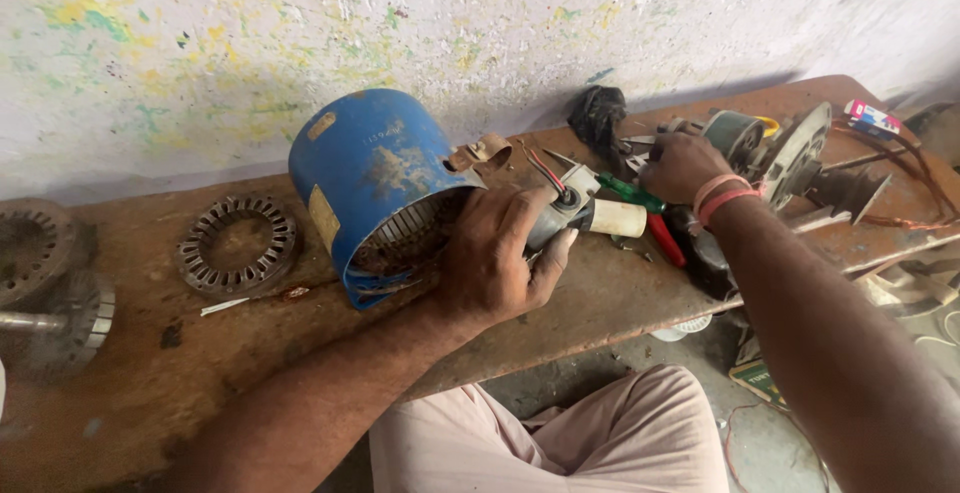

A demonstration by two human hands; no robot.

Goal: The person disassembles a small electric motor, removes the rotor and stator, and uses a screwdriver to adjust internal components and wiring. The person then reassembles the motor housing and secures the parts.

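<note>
Two hands at work, mid-frame. Left hand (pixel 495 258) steadies the blue motor housing (pixel 375 188) lying on the counter (pixel 600 298), fingers curled around a cream-capped part (pixel 600 217) at its open end. Right hand (pixel 682 165), loosely closed, reaches among tools, near the green-handled pliers (pixel 632 193); whether it grips anything is unclear. Likely tool-fetching step; next calls for a firm grasp.

A worn wooden bench (pixel 600 303) carries a blue motor housing (pixel 375 188), stator ring (pixel 238 246) and pliers (pixel 640 208).
</note>
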